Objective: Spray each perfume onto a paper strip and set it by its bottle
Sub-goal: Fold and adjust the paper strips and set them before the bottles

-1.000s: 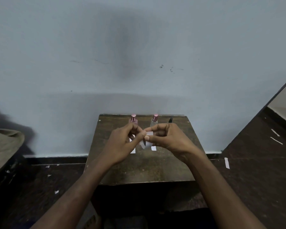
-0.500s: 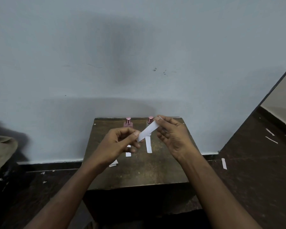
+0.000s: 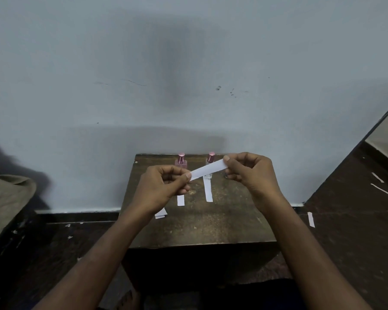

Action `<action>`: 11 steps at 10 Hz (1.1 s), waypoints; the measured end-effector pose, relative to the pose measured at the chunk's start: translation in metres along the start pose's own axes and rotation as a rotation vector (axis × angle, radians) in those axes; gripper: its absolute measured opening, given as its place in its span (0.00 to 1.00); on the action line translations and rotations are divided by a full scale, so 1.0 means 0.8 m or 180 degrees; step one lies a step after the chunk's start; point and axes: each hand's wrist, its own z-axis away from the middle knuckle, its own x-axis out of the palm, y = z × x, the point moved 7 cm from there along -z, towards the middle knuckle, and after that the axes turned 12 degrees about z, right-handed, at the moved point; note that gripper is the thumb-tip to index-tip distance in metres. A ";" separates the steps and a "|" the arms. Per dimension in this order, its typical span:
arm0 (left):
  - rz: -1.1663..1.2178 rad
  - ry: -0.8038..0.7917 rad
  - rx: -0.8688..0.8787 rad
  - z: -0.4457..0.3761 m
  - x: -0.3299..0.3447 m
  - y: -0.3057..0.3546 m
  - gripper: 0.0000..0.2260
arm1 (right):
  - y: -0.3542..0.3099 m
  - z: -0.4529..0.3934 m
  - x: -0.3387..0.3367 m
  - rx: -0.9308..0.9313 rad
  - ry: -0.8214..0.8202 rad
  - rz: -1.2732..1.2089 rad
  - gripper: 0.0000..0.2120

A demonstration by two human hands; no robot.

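Head view shows both hands raised over the small dark worktop (image 3: 202,229), stretching one white paper strip (image 3: 207,170) between them. The left hand (image 3: 164,189) has its grip clamped on the strip's lower left end between thumb and forefinger, and the right hand (image 3: 251,171) pinches the upper right end, so the strip runs tilted, rising to the right, in the air just in front of the bottles. A second ago the two hands were bunched close together with the paper crumpled or folded between them; half a second ago the strip was half drawn out; now it is pulled to full length and flat. That suggests a fresh strip has been separated and readied, probably for a third perfume: a small dark object (image 3: 226,174) stands partly hidden behind the right hand, too obscured to name. At the far edge, by the wall, stand a pink bottle (image 3: 181,161) on the left and a clear bottle (image 3: 210,163) on the right, both with pink caps. A strip on the left (image 3: 180,200) lies on the worktop near the pink bottle, and a strip on the right (image 3: 208,190) lies in front of the clear one, so those two look served. Spare paper pieces (image 3: 160,214) lie by the left wrist.
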 end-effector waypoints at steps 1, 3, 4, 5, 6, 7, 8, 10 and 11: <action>-0.0143 0.0015 -0.0046 0.000 -0.004 -0.003 0.05 | -0.014 0.006 -0.007 -0.0439 0.0072 0.1308 0.02; -0.2129 -0.0040 0.1156 0.001 0.001 0.013 0.05 | -0.086 0.031 -0.008 -0.0853 -0.0366 -0.0775 0.04; -0.2677 -0.0613 0.1364 0.008 0.023 -0.010 0.13 | -0.097 0.036 -0.005 -0.0576 -0.0754 -0.2543 0.10; -0.2971 -0.1202 0.0999 0.022 0.052 -0.047 0.27 | -0.044 0.031 -0.017 -0.0440 0.0199 0.0898 0.06; -0.3727 -0.1579 0.0871 0.044 0.078 -0.084 0.36 | -0.038 0.038 -0.023 -0.0369 0.0412 0.1132 0.05; -0.4149 -0.1701 0.0724 0.055 0.088 -0.114 0.36 | -0.089 0.047 -0.031 -0.0672 -0.0002 -0.0702 0.05; -0.4203 -0.1772 0.0618 0.055 0.086 -0.129 0.36 | -0.148 0.067 -0.015 -0.0674 -0.1306 -0.3349 0.06; -0.4145 -0.1780 0.0628 0.054 0.086 -0.133 0.41 | -0.035 0.061 0.010 -0.0241 0.0139 0.2741 0.08; -0.4087 -0.1776 0.0558 0.052 0.084 -0.136 0.37 | -0.043 0.058 0.005 -0.0143 0.0292 0.1765 0.05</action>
